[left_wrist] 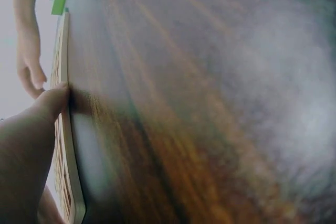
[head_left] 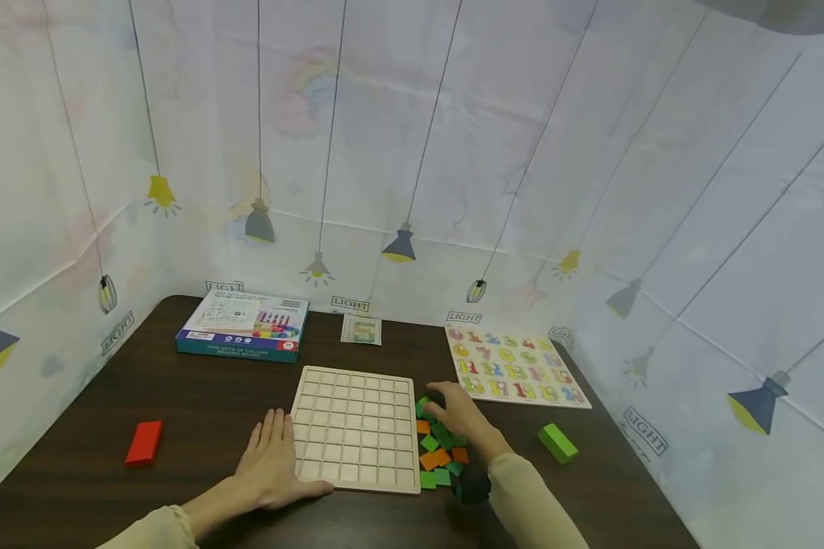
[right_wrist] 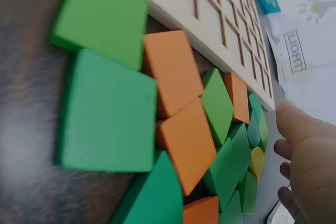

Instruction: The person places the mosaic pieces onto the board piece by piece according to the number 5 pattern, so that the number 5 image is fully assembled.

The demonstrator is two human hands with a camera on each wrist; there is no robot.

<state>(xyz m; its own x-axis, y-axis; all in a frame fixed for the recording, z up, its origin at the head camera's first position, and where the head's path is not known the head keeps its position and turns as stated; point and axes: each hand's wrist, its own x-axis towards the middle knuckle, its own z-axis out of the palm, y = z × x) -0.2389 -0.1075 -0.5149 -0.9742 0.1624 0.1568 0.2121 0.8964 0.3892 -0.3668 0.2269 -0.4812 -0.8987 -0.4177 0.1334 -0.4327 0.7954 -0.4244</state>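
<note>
Left hand (head_left: pixel 275 465) lies flat on the counter (head_left: pixel 199 412), fingers straight, thumb touching the left edge of the wooden grid board (head_left: pixel 355 427) near the front edge. Right hand (head_left: pixel 463 415) hovers, fingers loosely curled, gripping nothing, over green and orange tiles (head_left: pixel 438 454) beside the board's right edge.

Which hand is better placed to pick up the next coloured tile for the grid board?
The right hand, probably: it sits over the pile of green and orange tiles beside the wooden grid board, fingers reaching in. The left hand lies flat at the board's opposite edge, apparently steadying it.
</note>
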